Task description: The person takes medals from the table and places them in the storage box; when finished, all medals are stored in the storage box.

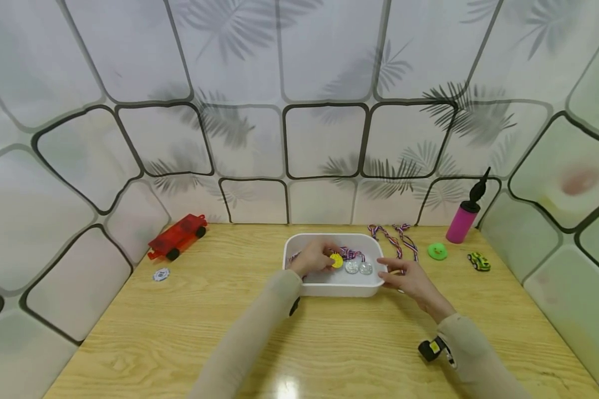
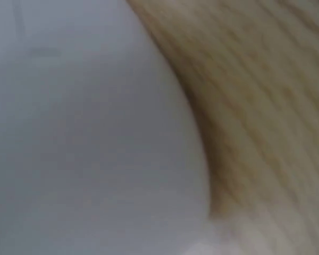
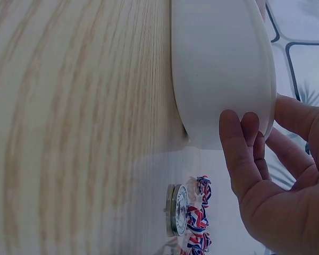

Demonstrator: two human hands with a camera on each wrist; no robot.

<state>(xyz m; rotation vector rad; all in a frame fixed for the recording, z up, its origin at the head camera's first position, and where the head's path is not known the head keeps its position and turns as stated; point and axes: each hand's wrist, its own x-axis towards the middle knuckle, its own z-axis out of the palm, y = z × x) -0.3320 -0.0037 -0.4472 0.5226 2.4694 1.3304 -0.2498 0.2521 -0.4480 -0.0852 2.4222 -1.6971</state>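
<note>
A white plastic tub (image 1: 339, 290) stands mid-table with medals inside. Over its left part, my left hand (image 1: 315, 258) reaches in and pinches a gold medal (image 1: 336, 260) at its edge. Two silver medals (image 1: 358, 268) lie to the right of it, by striped red, white and blue ribbons (image 1: 348, 254). My right hand (image 1: 413, 281) grips the tub's right rim; in the right wrist view its fingers (image 3: 235, 143) press the outer wall. Close up, the left wrist view shows only the tub's blurred wall (image 2: 106, 138) and wood; the left hand is not visible there.
Right of the tub lie more ribbons (image 1: 392, 240) and medals (image 3: 178, 210), partly hidden by my right hand. Further right are a green duck (image 1: 437, 251), a toy car (image 1: 479, 261) and a pink pump (image 1: 460, 224). At left sit a red toy vehicle (image 1: 178, 237) and a poker chip (image 1: 161, 274).
</note>
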